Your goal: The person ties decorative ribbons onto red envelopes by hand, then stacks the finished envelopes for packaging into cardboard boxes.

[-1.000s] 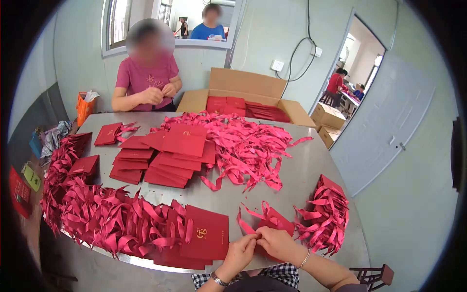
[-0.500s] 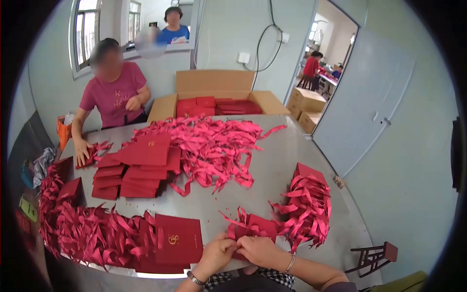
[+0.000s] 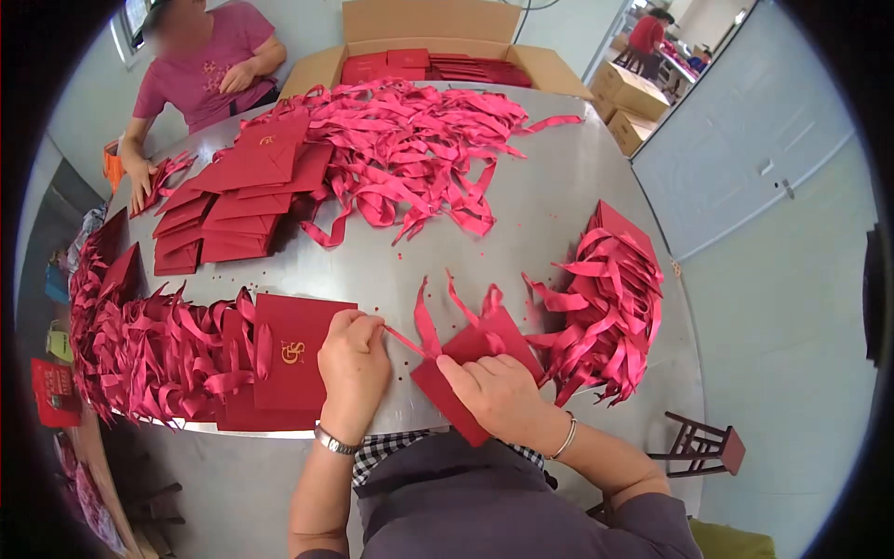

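My left hand is closed in a pinch on the end of a pink ribbon, which stretches toward the right. Its other part runs to a small red bag lying at an angle near the front edge of the metal table. On that bag rests my right hand, its thumb and fingers gripping it at the ribbon. More ribbon ends stick up from the bag's far side. Just left of my left hand lies a flat red bag with gold lettering, beside a row of ribboned bags.
Ribboned bags are stacked at the right. Beyond are red bag piles, a ribbon heap and a cardboard box. A co-worker sits at the far left. A stool stands right.
My hands have moved apart, the left pulling a ribbon out to the left. The small bag is now turned at an angle under my right hand. The view has tilted downward.
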Motion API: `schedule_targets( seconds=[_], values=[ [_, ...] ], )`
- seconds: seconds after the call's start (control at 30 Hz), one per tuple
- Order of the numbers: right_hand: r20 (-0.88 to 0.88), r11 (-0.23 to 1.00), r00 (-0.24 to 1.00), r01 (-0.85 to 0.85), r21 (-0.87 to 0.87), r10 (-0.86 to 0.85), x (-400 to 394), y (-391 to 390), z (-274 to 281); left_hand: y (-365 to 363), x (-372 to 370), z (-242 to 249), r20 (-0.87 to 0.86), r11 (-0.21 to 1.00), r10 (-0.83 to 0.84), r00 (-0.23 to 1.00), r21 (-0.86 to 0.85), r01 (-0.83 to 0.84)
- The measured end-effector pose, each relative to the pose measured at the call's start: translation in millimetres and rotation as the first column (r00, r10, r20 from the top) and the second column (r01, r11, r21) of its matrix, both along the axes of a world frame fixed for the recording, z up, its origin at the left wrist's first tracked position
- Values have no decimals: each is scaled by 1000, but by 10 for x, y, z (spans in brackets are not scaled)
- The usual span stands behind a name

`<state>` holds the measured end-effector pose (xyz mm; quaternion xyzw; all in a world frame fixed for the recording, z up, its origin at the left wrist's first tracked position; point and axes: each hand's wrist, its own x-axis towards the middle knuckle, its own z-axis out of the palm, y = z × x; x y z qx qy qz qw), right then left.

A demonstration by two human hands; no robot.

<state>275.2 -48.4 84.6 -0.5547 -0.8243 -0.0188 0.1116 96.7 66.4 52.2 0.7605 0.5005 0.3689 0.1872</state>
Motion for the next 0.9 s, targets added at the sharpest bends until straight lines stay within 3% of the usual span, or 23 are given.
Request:
schedule_targets(
  seconds=[0.03,0.1,0.13,0.2,0.27,0.33,0.53,0.6,0.67,0.7,0.73,0.8,0.9],
  values=[
    [-9,1000,1000,0,-4,0,17,-22,-20,22,21,-27,-36,999,18,999,30,-17],
    [-115,970,993,-9,245,38,55,-93,-78,75,23,-51,-29,999,18,999,32,-18],
    [-125,971,992,-5,238,36,64,-165,-144,91,25,-61,-13,999,17,1000,37,-16],
    [-316,950,944,185,252,-100,82,-352,-363,93,49,-27,-24,1000,15,1000,20,-15],
    [-381,942,906,276,193,-187,85,-437,-510,115,80,-31,-63,1000,-19,998,13,20],
    [-497,928,805,372,-1,-323,94,-469,-577,170,98,-64,-60,1000,-17,998,17,18],
    [-400,952,868,302,-43,-293,165,-436,-532,282,231,-67,-226,999,44,973,33,-37],
    [-401,952,866,303,-52,-297,172,-442,-530,119,328,83,-179,954,56,982,300,0],
    [-385,951,874,309,-31,-297,173,-425,-538,-134,398,139,-197,916,-185,963,320,241],
    [-388,952,874,306,-27,-292,175,-421,-544,-254,505,94,-105,885,-365,925,268,380],
    [-380,953,878,303,-28,-290,175,-423,-551,-344,609,139,-139,881,-416,898,183,437],
    [-375,955,882,295,-30,-284,179,-419,-553,-379,701,113,-251,886,-429,868,72,459],
    [-350,959,895,283,-32,-276,188,-430,-540,-354,694,-14,-353,876,-431,830,59,479]
  ],
)
